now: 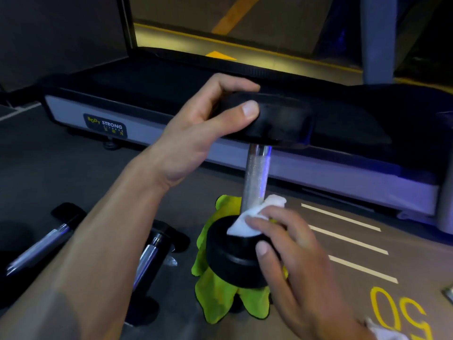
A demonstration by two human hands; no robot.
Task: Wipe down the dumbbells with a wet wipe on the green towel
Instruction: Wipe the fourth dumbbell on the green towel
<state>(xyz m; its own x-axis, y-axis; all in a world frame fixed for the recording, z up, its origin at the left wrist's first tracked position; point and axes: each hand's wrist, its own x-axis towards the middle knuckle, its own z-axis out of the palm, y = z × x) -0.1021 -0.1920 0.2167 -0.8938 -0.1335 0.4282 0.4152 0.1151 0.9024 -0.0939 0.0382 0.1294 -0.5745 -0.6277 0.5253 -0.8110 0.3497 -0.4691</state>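
Right hand [291,244], wet wipe [247,220] on upright dumbbell [255,173]

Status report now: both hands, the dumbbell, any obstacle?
Left hand grips upright dumbbell top. Right hand presses wet wipe on lower head, over green towel. No obstacle.

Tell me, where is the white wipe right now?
The wet wipe is low, right of centre, pressed by the right hand onto the upright dumbbell's lower weight, above the green towel.

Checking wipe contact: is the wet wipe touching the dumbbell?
Touching. The head view shows the wet wipe pressed by the right hand against the upright dumbbell where handle meets lower head.
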